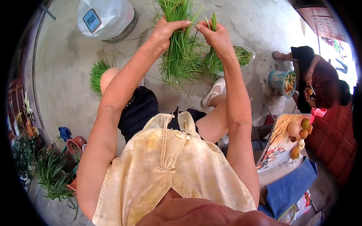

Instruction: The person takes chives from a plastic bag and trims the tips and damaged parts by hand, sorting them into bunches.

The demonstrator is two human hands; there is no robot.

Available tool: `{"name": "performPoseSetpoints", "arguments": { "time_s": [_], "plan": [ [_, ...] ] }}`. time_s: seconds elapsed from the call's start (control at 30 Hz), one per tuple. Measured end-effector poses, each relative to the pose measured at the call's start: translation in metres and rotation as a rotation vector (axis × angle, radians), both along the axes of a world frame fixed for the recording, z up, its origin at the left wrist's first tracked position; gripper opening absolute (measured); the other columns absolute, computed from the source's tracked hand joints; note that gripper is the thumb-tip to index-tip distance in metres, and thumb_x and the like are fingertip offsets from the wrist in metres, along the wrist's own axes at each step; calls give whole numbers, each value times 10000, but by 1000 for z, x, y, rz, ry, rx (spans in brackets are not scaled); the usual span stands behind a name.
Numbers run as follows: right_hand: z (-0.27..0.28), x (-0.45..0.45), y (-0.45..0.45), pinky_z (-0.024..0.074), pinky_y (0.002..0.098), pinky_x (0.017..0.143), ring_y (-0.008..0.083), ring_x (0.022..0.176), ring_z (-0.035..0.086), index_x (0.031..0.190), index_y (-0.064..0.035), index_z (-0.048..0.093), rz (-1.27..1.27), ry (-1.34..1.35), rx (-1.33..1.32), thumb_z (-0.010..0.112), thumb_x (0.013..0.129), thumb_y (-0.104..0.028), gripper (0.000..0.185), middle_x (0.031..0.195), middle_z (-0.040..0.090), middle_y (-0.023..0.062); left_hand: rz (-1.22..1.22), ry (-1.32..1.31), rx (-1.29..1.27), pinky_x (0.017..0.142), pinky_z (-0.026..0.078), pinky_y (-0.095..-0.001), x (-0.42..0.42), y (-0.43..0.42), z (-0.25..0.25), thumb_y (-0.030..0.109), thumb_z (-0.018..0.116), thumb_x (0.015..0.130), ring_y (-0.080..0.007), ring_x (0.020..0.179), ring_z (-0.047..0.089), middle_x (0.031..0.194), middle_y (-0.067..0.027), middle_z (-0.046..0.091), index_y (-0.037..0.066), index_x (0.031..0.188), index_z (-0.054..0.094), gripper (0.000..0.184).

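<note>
My left hand (166, 33) is closed around a thick bunch of long green chives (178, 52), which hangs above the floor with its thumb across the stalks. Close beside it on the right, my right hand (217, 37) grips a thinner bunch of chives (212, 60), thumb and forefinger pinched near the upper end. A few single blades stick out between the two hands. Below them lies a loose heap of chives (192, 66) on the concrete. Behind my right wrist, a clear plastic bag (247, 56) holds more cut greens.
Another bundle of chives (98, 73) lies by my left knee. A bag-covered bucket (109, 22) bears a phone-like QR card (92, 20). At right, a person (320, 79) holds a round orange fruit beside a blue bucket (277, 80). Fruit sits on a small table (281, 128); potted plants (52, 169) stand at left.
</note>
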State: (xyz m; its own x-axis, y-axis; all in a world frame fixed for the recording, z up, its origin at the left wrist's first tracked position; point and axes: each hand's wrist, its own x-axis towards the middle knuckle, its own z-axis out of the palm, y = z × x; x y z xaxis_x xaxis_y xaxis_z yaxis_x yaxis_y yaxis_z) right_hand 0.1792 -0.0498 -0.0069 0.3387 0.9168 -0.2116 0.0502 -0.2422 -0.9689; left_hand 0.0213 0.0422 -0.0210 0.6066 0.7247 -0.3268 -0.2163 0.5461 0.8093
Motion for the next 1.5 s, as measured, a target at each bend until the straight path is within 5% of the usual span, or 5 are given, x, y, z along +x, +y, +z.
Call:
{"name": "performPoseSetpoints", "arguments": {
  "time_s": [0.13,0.53,0.73,0.93,1.5],
  "plan": [
    [-3,2,-1,413,230,606,61,668,499,917,-31,662,39,-98,-37,707,808,-219,222,730,585,-39,28,11,-3,535,486,-280,-2,4,2,59,755,731,-123,613,569,731,-14,596,60,853,604,194],
    [-35,24,-14,453,324,642,164,656,562,923,-20,661,236,-702,-272,630,818,-315,314,688,618,90,171,-63,32,530,481,-278,-25,38,12,50,749,739,-126,583,569,688,-13,598,54,818,629,144],
    [-18,18,-7,417,314,537,127,532,496,939,-35,675,-36,-406,-111,632,835,-318,304,612,565,32,14,-21,34,538,475,-273,-24,30,15,76,741,756,-121,588,568,687,-9,599,63,821,632,127],
    [10,0,2,165,205,436,9,455,260,1031,-50,655,34,501,145,643,871,-237,246,563,368,-115,-307,-17,-90,549,457,-260,-6,3,12,98,724,774,-97,631,550,730,18,574,80,923,621,182],
    [-2,0,10,182,210,398,17,412,277,895,-46,619,-227,502,125,714,818,-146,158,537,394,-89,-119,46,6,645,465,-257,6,-23,-7,9,734,737,-122,728,587,872,-59,655,16,1046,596,338]
  ]
}}
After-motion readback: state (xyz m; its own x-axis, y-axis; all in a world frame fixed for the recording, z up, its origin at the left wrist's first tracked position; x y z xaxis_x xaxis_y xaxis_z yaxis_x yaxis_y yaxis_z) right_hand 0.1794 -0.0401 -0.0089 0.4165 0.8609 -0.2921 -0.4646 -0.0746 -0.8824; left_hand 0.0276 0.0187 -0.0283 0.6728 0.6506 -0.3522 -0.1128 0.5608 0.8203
